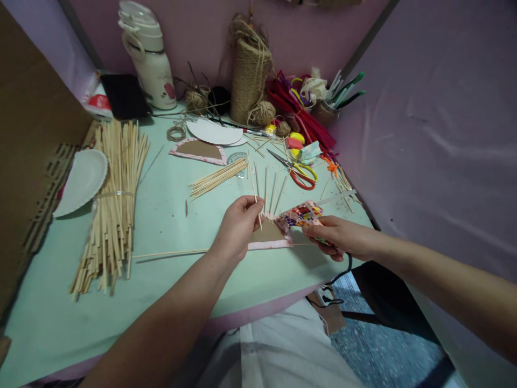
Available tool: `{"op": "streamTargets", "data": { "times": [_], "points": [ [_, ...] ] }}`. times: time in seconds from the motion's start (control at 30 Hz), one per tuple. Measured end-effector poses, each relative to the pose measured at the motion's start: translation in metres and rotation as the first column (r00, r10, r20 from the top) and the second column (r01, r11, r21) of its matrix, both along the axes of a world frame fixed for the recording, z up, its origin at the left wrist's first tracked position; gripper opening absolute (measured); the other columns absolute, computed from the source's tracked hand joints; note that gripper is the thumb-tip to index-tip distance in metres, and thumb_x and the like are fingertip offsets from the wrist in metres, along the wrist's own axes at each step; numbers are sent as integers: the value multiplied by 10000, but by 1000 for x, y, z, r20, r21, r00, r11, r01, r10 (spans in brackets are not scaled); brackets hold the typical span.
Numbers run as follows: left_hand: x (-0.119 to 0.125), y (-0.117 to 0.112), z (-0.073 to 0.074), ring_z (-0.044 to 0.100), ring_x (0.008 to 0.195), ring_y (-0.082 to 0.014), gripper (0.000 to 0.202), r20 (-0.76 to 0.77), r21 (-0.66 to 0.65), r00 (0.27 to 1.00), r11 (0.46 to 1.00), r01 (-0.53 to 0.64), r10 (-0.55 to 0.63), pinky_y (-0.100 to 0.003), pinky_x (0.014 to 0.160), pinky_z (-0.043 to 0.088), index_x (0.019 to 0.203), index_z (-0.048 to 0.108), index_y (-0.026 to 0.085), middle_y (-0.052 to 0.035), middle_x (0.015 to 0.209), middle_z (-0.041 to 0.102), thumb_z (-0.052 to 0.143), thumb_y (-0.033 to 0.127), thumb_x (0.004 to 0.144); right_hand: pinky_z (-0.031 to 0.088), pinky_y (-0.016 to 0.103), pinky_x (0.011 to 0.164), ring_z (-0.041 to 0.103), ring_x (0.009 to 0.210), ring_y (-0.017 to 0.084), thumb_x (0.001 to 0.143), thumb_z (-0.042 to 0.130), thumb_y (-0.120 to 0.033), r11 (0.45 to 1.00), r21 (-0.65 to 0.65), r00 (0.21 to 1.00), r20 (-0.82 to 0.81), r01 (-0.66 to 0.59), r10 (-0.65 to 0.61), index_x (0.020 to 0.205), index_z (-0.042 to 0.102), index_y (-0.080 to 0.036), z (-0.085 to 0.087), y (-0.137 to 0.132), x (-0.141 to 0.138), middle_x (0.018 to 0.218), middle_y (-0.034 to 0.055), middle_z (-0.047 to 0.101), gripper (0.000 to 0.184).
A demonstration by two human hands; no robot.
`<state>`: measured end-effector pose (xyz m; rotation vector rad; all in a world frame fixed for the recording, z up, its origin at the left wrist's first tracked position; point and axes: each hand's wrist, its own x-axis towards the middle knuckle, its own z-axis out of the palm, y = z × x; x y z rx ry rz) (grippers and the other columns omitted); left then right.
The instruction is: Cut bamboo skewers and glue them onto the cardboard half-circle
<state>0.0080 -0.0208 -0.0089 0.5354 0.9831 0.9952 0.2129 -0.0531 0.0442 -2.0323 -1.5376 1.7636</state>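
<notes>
My left hand [241, 223] pinches a thin wooden stick [254, 178] over a brown cardboard half-circle [269, 233] with a pink fabric edge. Several other sticks [275, 188] stand fanned out from the curved edge of that piece. In my right hand [333, 235] is a hot glue gun [299, 214] with a flowered cover, its nozzle close to the bases of the sticks. A clear glue stick [337, 197] pokes out of its back. My left fingers partly hide the cardboard.
Scissors [297, 171] and a pile of thin sticks [218, 179] lie beyond my hands. A second trimmed half-circle [198, 151] lies farther back. A bundle of wooden sticks [117, 205] is at left. Twine [250, 75] and a bottle [149, 59] stand along the wall.
</notes>
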Motion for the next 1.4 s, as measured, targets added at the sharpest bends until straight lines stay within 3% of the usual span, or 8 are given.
{"op": "streamTargets", "data": {
  "times": [1.17,1.4],
  "points": [
    [0,-1,-1,427,557,-45,123,-20,11,999,1000,25,-25,-238,682,459,751,593,161,45,692,481,673,255,762,308,203,375,360,393,70,801,545,-631,1000,-13,999,31,21,-20,671,406,-211,0,3,3,457,-66,409,461],
    [0,-2,1,429,560,-44,134,-28,25,999,999,23,-22,-233,674,457,748,589,160,46,691,487,684,254,744,334,232,413,398,394,91,848,489,-594,997,42,988,142,-72,65,655,410,-212,6,7,2,460,-36,451,436]
  ]
}}
